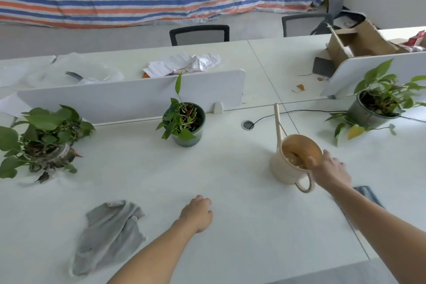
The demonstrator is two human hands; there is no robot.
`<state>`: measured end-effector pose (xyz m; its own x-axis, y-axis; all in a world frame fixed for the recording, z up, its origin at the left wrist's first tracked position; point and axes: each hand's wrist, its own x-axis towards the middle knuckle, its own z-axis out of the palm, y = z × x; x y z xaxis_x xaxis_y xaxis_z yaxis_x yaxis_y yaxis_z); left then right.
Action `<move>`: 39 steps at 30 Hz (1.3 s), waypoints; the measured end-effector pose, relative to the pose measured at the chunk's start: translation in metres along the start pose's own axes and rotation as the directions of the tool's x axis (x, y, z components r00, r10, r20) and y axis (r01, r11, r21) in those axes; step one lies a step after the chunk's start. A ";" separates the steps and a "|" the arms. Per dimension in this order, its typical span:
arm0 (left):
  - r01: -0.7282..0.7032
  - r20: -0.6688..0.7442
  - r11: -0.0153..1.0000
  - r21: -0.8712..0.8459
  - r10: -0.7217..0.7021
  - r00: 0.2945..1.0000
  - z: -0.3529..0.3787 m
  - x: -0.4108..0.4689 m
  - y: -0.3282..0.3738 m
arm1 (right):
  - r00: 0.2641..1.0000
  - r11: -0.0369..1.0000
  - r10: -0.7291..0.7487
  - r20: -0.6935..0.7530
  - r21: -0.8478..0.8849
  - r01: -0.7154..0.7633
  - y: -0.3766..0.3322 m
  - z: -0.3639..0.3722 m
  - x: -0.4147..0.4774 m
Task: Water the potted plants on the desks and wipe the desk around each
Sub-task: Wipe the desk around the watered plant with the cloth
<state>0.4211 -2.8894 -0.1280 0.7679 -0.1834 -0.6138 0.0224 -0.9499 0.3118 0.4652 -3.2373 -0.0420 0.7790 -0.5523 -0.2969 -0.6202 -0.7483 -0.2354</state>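
A cream watering can (287, 168) with a long thin spout stands on the white desk (230, 168), its loop handle toward me. My right hand (330, 172) is at its rim, thumb over the opening, fingers spread and relaxed. My left hand (198, 213) rests on the desk with its fingers loosely curled, holding nothing. A crumpled grey cloth (110, 235) lies to its left. Three potted plants stand on the desk: one in a green pot (186, 122) at centre, a leafy one (43, 143) at far left, one in a grey pot (374, 108) at right.
White divider panels (131, 97) run along the back of the desk, with crumpled papers (186, 63) behind. A cable port (248, 125) and a black cable lie near the can. A cardboard box (359, 41) sits at back right. Two office chairs (199, 34) stand beyond. A blue cloth (367, 193) peeks from under my right arm.
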 end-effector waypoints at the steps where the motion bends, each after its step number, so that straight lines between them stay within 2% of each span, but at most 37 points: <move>1: -0.006 -0.087 1.000 -0.015 0.004 0.996 -0.002 -0.003 -0.008 | 0.997 0.999 -0.042 -0.066 -0.018 0.041 -0.007 -0.002 -0.005; 3: -0.004 -0.254 1.000 -0.003 0.003 0.967 -0.010 -0.011 -0.033 | 0.981 0.993 -0.118 -0.157 -0.018 0.116 -0.029 -0.003 -0.020; 7: 0.046 -0.445 0.995 0.091 0.000 0.895 -0.021 -0.038 -0.119 | 0.963 0.971 -0.240 -0.122 -0.017 0.240 -0.087 0.024 -0.059; 11: 0.111 -0.359 0.970 0.215 -0.027 0.933 0.004 -0.072 -0.229 | 0.954 0.954 -0.301 0.015 -0.014 0.301 -0.125 0.091 -0.098; 12: 0.091 -0.307 0.963 0.253 -0.009 0.952 0.015 -0.081 -0.250 | 0.947 0.947 -0.318 0.050 -0.021 0.319 -0.127 0.111 -0.106; 15: -0.006 -0.290 0.927 0.376 0.124 0.949 0.044 -0.095 -0.283 | 0.935 0.936 -0.332 0.127 -0.075 0.343 -0.112 0.157 -0.122; 17: -0.065 -0.201 0.905 0.421 0.163 0.966 0.046 -0.092 -0.281 | 0.938 0.936 -0.303 0.166 -0.130 0.326 -0.088 0.179 -0.129; 20: -0.179 -0.053 0.862 0.475 0.231 0.972 0.046 -0.075 -0.248 | 0.935 0.917 -0.325 0.143 -0.194 0.349 -0.049 0.193 -0.135; 23: -0.311 -0.094 0.828 0.467 0.396 0.913 0.043 -0.052 -0.182 | 0.943 0.923 -0.313 0.115 -0.199 0.331 -0.038 0.196 -0.134; 25: -0.380 -0.061 0.825 0.418 0.443 0.895 0.036 -0.037 -0.147 | 0.945 0.927 -0.314 0.094 -0.187 0.326 -0.046 0.198 -0.131; 28: -0.397 -0.248 0.872 0.288 0.468 0.848 0.016 -0.025 -0.146 | 0.898 0.891 -0.441 -0.010 -0.129 0.436 -0.073 0.200 -0.129; 30: -0.345 -0.443 0.912 0.222 0.410 0.797 0.000 -0.028 -0.175 | 0.815 0.817 -0.574 -0.077 -0.115 0.564 -0.102 0.208 -0.140; 31: -0.281 -0.521 0.934 0.219 0.355 0.776 -0.006 -0.030 -0.192 | 0.765 0.767 -0.641 -0.063 -0.110 0.633 -0.119 0.216 -0.151; 34: -0.040 -0.553 0.985 0.167 0.127 0.823 -0.020 -0.027 -0.231 | 0.563 0.559 -0.823 0.075 -0.065 0.827 -0.158 0.262 -0.198; 36: 0.094 -0.537 0.987 0.134 -0.007 0.843 -0.018 -0.019 -0.248 | 0.446 0.443 -0.880 0.161 -0.056 0.895 -0.159 0.292 -0.230; 37: 0.164 -0.555 0.982 0.098 -0.083 0.828 -0.013 -0.010 -0.252 | 0.431 0.428 -0.880 0.200 -0.059 0.902 -0.151 0.298 -0.236; 39: 0.261 -0.571 0.965 0.011 -0.208 0.794 -0.006 0.004 -0.253 | 0.471 0.468 -0.858 0.208 -0.063 0.881 -0.126 0.295 -0.225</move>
<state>0.4225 -2.6485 -0.2044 0.9707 0.1966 -0.1381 0.2148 -0.9676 0.1324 0.3411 -2.9101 -0.2182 0.8793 0.4582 -0.1302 0.4018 -0.8603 -0.3138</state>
